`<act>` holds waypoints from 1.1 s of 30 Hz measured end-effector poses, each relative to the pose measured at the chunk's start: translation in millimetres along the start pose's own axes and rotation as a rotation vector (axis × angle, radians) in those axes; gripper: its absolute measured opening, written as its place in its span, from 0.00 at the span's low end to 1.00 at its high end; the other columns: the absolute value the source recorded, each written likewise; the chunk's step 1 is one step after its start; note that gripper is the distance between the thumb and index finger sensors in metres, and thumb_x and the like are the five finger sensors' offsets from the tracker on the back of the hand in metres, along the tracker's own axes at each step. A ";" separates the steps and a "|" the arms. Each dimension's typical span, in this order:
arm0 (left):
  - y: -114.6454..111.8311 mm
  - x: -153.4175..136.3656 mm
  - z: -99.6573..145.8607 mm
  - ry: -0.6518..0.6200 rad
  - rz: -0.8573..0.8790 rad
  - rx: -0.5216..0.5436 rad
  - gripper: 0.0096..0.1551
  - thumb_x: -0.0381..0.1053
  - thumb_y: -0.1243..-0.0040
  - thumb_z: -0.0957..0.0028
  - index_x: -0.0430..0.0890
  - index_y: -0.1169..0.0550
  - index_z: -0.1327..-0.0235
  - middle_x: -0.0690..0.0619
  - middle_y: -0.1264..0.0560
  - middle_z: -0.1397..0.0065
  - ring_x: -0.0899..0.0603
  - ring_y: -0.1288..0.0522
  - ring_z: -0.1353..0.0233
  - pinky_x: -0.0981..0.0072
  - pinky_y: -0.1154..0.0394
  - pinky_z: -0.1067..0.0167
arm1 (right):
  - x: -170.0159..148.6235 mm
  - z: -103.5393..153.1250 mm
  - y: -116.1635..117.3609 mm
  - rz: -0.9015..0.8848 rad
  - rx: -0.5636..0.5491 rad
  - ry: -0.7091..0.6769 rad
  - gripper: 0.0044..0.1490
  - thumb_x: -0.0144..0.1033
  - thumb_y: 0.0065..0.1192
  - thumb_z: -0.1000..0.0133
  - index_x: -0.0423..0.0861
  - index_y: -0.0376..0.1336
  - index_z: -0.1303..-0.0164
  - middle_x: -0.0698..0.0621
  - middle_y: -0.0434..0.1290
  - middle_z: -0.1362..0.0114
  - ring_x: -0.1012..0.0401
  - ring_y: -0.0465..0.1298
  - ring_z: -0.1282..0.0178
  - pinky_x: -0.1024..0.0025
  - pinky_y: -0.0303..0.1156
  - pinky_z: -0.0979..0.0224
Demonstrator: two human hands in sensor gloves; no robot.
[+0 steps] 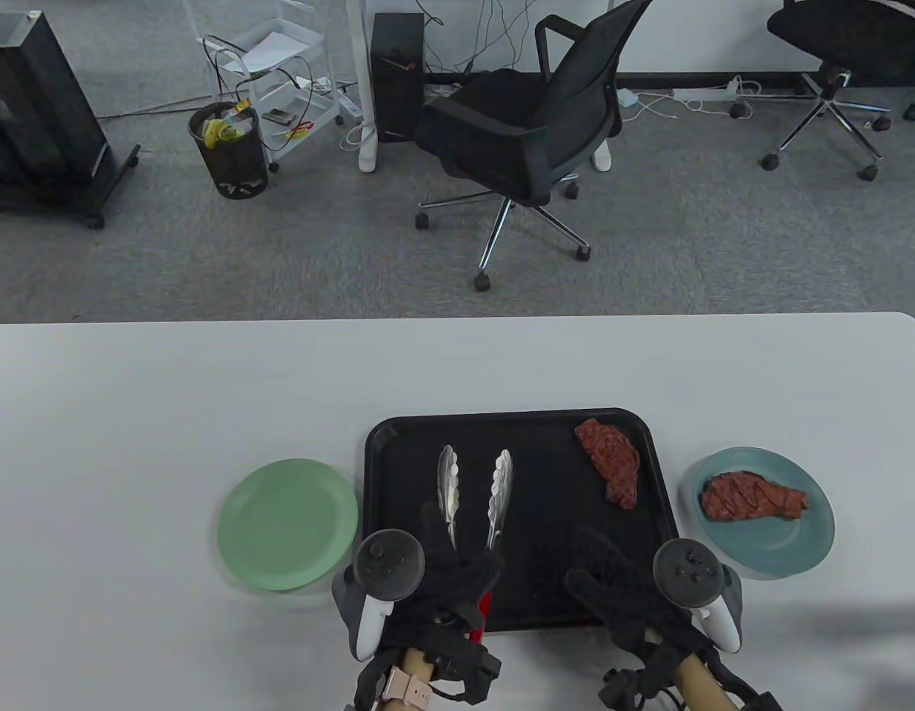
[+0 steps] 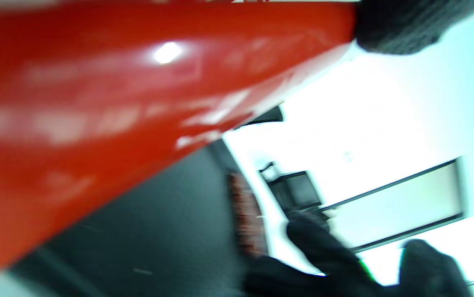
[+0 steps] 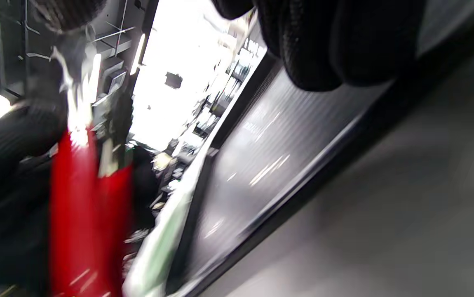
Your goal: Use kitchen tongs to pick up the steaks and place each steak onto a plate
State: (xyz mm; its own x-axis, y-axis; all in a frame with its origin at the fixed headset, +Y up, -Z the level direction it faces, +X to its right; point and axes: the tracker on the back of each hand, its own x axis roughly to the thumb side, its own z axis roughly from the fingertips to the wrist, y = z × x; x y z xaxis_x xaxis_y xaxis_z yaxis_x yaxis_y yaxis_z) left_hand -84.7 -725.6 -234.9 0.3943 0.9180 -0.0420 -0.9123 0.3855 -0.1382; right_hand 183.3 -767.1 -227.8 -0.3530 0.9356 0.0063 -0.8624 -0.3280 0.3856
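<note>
Silver kitchen tongs (image 1: 499, 489) with red handles (image 2: 97, 103) lie over the left half of the black tray (image 1: 546, 452), arms spread apart. My left hand (image 1: 457, 569) grips the red handles (image 3: 84, 214) at the tray's front edge. One raw steak (image 1: 611, 461) lies at the tray's back right corner, and it shows as a blur (image 2: 245, 214) in the left wrist view. A second steak (image 1: 750, 498) lies on the blue plate (image 1: 790, 555) to the right of the tray. My right hand (image 1: 601, 572) rests with spread fingers on the tray's front right part, holding nothing.
An empty green plate (image 1: 287, 526) sits just left of the tray; its rim (image 3: 158, 243) shows in the right wrist view. Beyond the white table's far edge (image 1: 457, 320) stand an office chair (image 1: 524, 133) and a bin (image 1: 230, 152).
</note>
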 end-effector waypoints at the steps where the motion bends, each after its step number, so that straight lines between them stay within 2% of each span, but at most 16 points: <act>1: -3.4 1.8 0.8 -0.013 0.047 -0.016 0.64 0.66 0.39 0.56 0.36 0.59 0.27 0.32 0.40 0.28 0.30 0.26 0.41 0.47 0.23 0.48 | 0.4 -0.4 4.0 -0.046 0.016 -0.004 0.58 0.60 0.52 0.50 0.33 0.43 0.22 0.26 0.57 0.27 0.35 0.68 0.37 0.41 0.69 0.39; 3: -13.6 7.3 3.3 -0.070 0.126 -0.057 0.65 0.66 0.39 0.55 0.36 0.61 0.28 0.32 0.42 0.28 0.30 0.27 0.40 0.46 0.24 0.46 | 2.5 -0.5 15.5 -0.160 0.080 -0.006 0.60 0.61 0.52 0.51 0.33 0.42 0.22 0.25 0.56 0.26 0.34 0.67 0.36 0.39 0.69 0.39; 8: -31.4 18.9 8.8 -0.172 0.117 -0.091 0.65 0.66 0.40 0.55 0.37 0.63 0.28 0.33 0.43 0.27 0.30 0.29 0.38 0.46 0.25 0.44 | 7.9 1.0 31.8 -0.186 0.187 -0.043 0.60 0.62 0.52 0.50 0.33 0.40 0.22 0.25 0.55 0.26 0.34 0.68 0.36 0.40 0.69 0.39; 10: -36.9 20.4 10.7 -0.192 0.120 -0.104 0.65 0.66 0.40 0.54 0.37 0.64 0.28 0.33 0.43 0.27 0.30 0.29 0.38 0.46 0.25 0.43 | 8.0 1.3 37.2 -0.220 0.242 -0.076 0.60 0.63 0.49 0.49 0.33 0.39 0.22 0.27 0.57 0.26 0.36 0.70 0.38 0.42 0.71 0.40; 12: -40.5 19.4 11.7 -0.196 0.143 -0.108 0.65 0.66 0.40 0.55 0.37 0.64 0.28 0.33 0.44 0.27 0.30 0.30 0.37 0.46 0.26 0.43 | 7.5 1.2 41.6 -0.327 0.304 -0.089 0.62 0.62 0.48 0.48 0.31 0.35 0.23 0.27 0.58 0.27 0.39 0.73 0.40 0.44 0.73 0.41; 13: -41.9 18.8 12.1 -0.196 0.146 -0.116 0.65 0.66 0.40 0.54 0.38 0.64 0.28 0.33 0.45 0.26 0.30 0.31 0.36 0.46 0.27 0.42 | 7.2 0.9 43.0 -0.390 0.325 -0.085 0.63 0.62 0.49 0.47 0.29 0.33 0.23 0.27 0.57 0.27 0.36 0.72 0.40 0.42 0.72 0.41; 14: -42.6 18.3 12.0 -0.196 0.142 -0.116 0.65 0.66 0.40 0.54 0.38 0.64 0.28 0.33 0.46 0.26 0.30 0.31 0.36 0.46 0.27 0.42 | 5.6 0.9 43.9 -0.419 0.326 -0.072 0.63 0.61 0.50 0.48 0.29 0.33 0.23 0.27 0.57 0.26 0.35 0.71 0.40 0.42 0.72 0.41; 16: -43.2 16.8 11.4 -0.194 0.138 -0.114 0.65 0.66 0.40 0.54 0.38 0.64 0.28 0.33 0.46 0.26 0.30 0.31 0.36 0.46 0.27 0.41 | 4.0 0.0 43.2 -0.403 0.314 -0.080 0.63 0.61 0.49 0.47 0.28 0.34 0.24 0.29 0.62 0.30 0.35 0.72 0.40 0.41 0.72 0.41; 20: -45.0 15.9 10.9 -0.191 0.161 -0.123 0.64 0.65 0.41 0.53 0.38 0.65 0.29 0.33 0.47 0.26 0.30 0.32 0.35 0.46 0.28 0.40 | 2.9 -1.1 41.3 -0.398 0.296 -0.080 0.63 0.62 0.49 0.48 0.28 0.34 0.24 0.31 0.63 0.31 0.37 0.73 0.41 0.43 0.73 0.42; 24: -46.1 12.6 10.8 -0.149 0.170 -0.125 0.63 0.66 0.42 0.53 0.38 0.63 0.28 0.34 0.45 0.26 0.31 0.32 0.34 0.47 0.29 0.38 | 1.8 -1.9 37.0 -0.407 0.264 -0.073 0.64 0.63 0.50 0.49 0.25 0.37 0.25 0.32 0.67 0.32 0.41 0.78 0.51 0.54 0.78 0.52; 28: -43.8 7.0 8.8 -0.090 0.133 -0.154 0.61 0.65 0.40 0.54 0.37 0.58 0.26 0.37 0.43 0.24 0.27 0.36 0.31 0.41 0.34 0.35 | 2.5 -1.1 26.8 -0.436 0.192 -0.086 0.61 0.62 0.52 0.48 0.27 0.39 0.25 0.34 0.71 0.35 0.44 0.81 0.59 0.59 0.79 0.60; 31: -48.3 5.8 6.7 -0.078 0.091 -0.233 0.59 0.65 0.41 0.53 0.39 0.56 0.24 0.37 0.44 0.24 0.27 0.38 0.31 0.40 0.35 0.34 | 0.7 -1.5 21.7 -0.483 0.175 -0.068 0.61 0.60 0.54 0.48 0.26 0.40 0.26 0.34 0.72 0.38 0.47 0.80 0.61 0.61 0.78 0.59; 33: -49.7 5.8 6.4 -0.075 0.067 -0.215 0.58 0.65 0.41 0.53 0.39 0.55 0.24 0.36 0.44 0.24 0.26 0.37 0.31 0.41 0.34 0.35 | -0.6 -1.3 18.8 -0.467 0.155 -0.057 0.63 0.59 0.55 0.48 0.24 0.37 0.26 0.32 0.70 0.38 0.45 0.79 0.54 0.57 0.77 0.53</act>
State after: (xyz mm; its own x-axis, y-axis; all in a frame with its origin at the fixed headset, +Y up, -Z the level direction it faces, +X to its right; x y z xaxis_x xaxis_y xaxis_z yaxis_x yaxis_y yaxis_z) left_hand -37.8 -738.9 -222.0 0.3166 0.9484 0.0138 -0.8885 0.3016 -0.3458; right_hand 166.9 -774.0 -221.8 0.0822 0.9851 -0.1510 -0.8581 0.1470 0.4920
